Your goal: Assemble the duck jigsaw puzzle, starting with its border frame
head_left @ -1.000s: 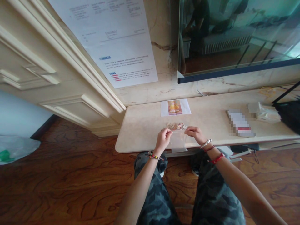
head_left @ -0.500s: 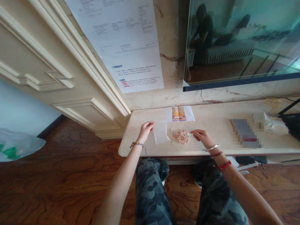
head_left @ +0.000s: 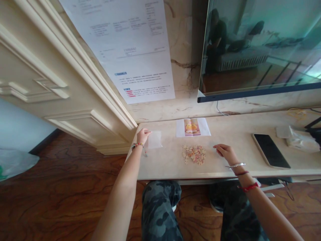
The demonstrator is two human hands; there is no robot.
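My left hand pinches the edge of a clear plastic bag, which lies flat at the left end of the table. To the right of the bag sits a loose heap of small jigsaw puzzle pieces, mostly pink and cream. My right hand is just right of the heap, apart from it, with its fingers curled together and nothing visible in them. Behind the heap lies a paper sheet printed with a picture of a yellow figure.
A black-screened phone lies to the right, with a white plastic packet beyond it. A large screen hangs above the table. A printed notice is on the wall. Cream panelling borders the table's left end.
My left hand has drawn the plastic bag leftward, away from the puzzle pieces. My right hand has moved a little right, off the heap. The view has shifted slightly.
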